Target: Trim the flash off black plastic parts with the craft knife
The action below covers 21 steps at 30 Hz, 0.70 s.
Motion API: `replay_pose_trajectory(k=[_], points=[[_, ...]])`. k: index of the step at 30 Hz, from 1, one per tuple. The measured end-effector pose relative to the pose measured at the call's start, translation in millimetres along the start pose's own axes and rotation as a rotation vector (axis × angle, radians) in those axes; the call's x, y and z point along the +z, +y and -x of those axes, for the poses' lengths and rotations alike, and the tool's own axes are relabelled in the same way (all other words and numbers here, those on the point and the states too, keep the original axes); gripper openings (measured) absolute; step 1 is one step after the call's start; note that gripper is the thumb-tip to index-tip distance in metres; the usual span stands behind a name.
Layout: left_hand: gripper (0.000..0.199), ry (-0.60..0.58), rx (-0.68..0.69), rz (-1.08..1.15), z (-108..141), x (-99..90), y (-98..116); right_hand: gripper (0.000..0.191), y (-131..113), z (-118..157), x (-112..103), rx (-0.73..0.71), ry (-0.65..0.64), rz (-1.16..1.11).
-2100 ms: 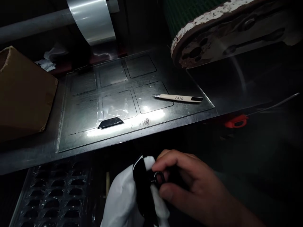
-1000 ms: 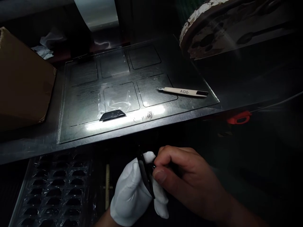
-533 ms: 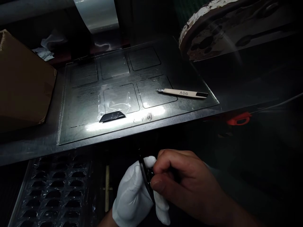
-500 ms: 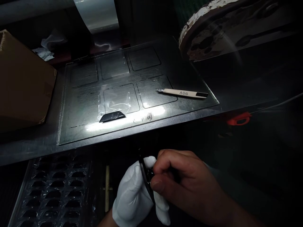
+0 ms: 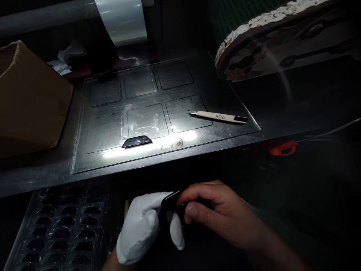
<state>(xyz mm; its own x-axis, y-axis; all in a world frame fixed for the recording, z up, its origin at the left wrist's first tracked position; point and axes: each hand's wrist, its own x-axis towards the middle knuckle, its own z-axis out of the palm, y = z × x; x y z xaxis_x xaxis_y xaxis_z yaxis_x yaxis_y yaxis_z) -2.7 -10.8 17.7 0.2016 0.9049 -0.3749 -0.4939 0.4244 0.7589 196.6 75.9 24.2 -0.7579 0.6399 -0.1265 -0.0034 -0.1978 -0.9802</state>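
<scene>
Head view, black piece, edge rising rightward, long axis unclear

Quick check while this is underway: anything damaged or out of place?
The machine's curved white edge looks ragged and patchy, possibly worn. Crumpled clear film lies on the clear sheet by the black piece, and crumpled white scraps sit near the cardboard box, perhaps waste. Only the left hand is gloved.
</scene>
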Motion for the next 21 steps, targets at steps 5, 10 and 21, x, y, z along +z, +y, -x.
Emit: replay_pose_trajectory(k=[5,10,21], points=[[0.068,-0.091,0.074,-0.326,0.6,-6.0,5.4,0.021,9.0,3.0,3.8,0.062,-0.014,-0.121],[0.068,-0.098,0.152,-0.396,1.0,-9.2,2.7,0.024,15.6,4.1,5.8,0.139,-0.029,-0.265],[0.069,-0.082,0.138,-0.330,0.1,-8.3,2.8,0.019,27.5,3.1,9.2,0.152,-0.038,-0.425]])
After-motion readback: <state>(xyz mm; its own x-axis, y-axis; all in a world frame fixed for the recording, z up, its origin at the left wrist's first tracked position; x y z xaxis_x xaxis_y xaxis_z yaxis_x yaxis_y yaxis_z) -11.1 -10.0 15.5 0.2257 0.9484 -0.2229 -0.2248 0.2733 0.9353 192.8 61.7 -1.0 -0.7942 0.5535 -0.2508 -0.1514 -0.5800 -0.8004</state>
